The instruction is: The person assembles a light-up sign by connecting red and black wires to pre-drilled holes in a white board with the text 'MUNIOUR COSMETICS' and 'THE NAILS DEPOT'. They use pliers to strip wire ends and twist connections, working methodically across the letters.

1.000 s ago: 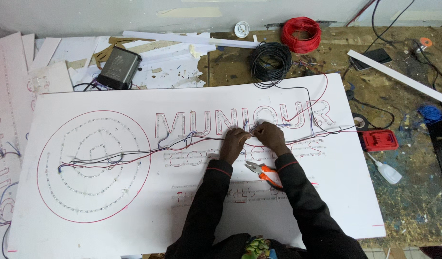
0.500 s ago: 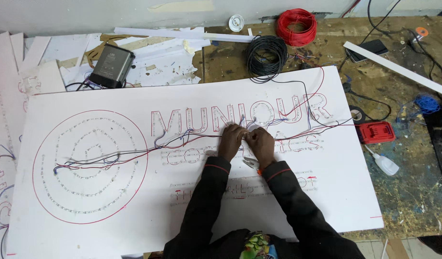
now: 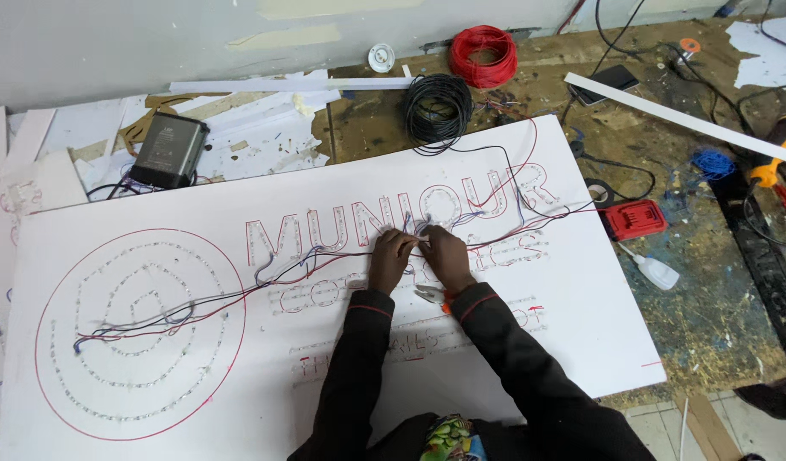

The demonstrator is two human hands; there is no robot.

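A large white sign board (image 3: 197, 410) lies flat, with outlined letters and a set of ringed circles (image 3: 137, 329) dotted with small lights. Red and black wires (image 3: 239, 294) run across it from the circles to the letters. My left hand (image 3: 391, 258) and my right hand (image 3: 446, 258) meet over the middle of the letters. Both pinch the thin wire ends (image 3: 419, 242) between their fingertips. Orange-handled pliers (image 3: 431, 296) lie on the board, partly hidden under my right forearm.
A black wire coil (image 3: 436, 107) and a red wire coil (image 3: 483, 55) lie beyond the board. A black box (image 3: 167, 152) sits at the back left. To the right are a red battery pack (image 3: 634, 219), a white bottle (image 3: 653, 271) and a long white strip (image 3: 683, 119).
My two hands have drawn closer together over the wires. My right forearm now covers most of the pliers. The view has shifted slightly.
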